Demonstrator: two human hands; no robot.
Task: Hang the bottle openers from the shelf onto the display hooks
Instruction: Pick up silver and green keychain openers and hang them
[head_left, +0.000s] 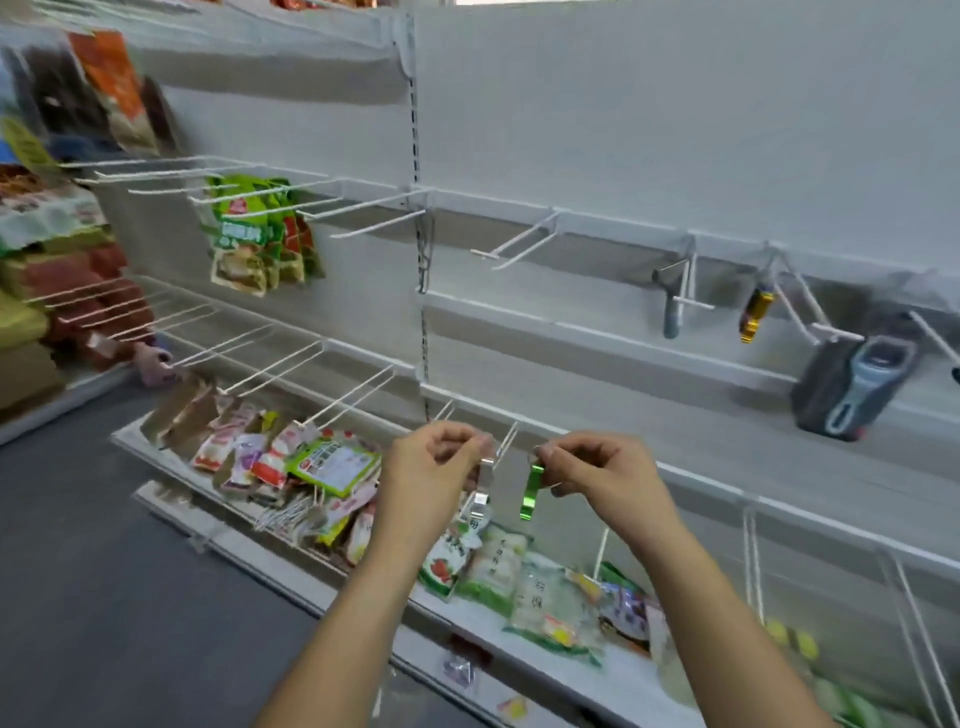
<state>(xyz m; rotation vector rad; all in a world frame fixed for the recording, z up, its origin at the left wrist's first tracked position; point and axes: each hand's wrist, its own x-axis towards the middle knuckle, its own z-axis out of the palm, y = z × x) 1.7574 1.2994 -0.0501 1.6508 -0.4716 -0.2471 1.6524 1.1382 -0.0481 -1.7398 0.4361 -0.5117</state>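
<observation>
1. Head view: we see the left hand (434, 457) pinching a flat silver metal bottle opener (484, 488) by its top, just left of the white wire display hook (506, 441).
2. The right hand (597, 467) pinches a slim green metal bottle opener (532, 491) by its ring, just right of that hook.
3. Well right of the hook and higher, a gold metal bottle opener (753, 314) hangs.
4. Below the hook, colourful snack packets (332, 462) lie on the white shelf (130, 441).

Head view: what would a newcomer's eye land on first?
Centre bottom: the left hand pinches a silver bottle opener, the right hand a green bottle opener, beside a white wire hook. Upper right, a gold bottle opener hangs on a display hook; snack packets litter the lower shelf.
</observation>
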